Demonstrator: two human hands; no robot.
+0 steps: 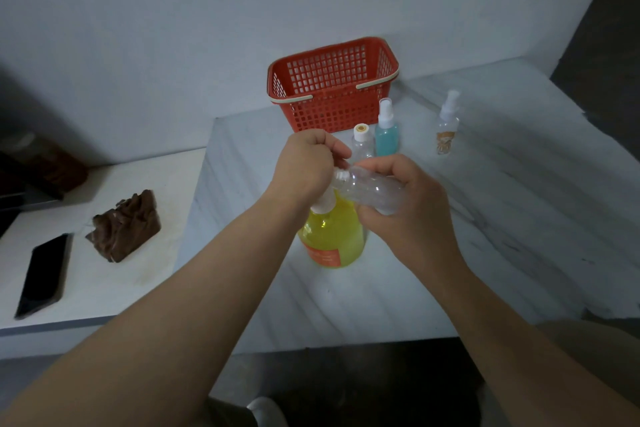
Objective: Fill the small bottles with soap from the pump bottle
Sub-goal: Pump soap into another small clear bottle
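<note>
White marble table [502, 218] against a grey wall carries the yellow pump bottle [332, 236] near its front edge. Left hand [304, 166] curls over the pump's top; right hand [408, 211] grips a clear small bottle [370, 189] tilted sideways, neck at the pump. Behind, three more small bottles [386, 135] stand before a red basket [332, 87].

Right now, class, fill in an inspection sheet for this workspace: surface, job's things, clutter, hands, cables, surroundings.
Surface: pale marble table.
Job's things: pump bottle upright, yellow soap; clear bottle tilted above it; capped bottle, blue bottle, labelled bottle standing behind.
Clutter: red basket; cloth and phone on side counter.
Hands: left hand curled over pump bottle's top; right hand grips clear bottle.
Cables: nothing seen.
Surroundings: plain wall, dim light.
</note>
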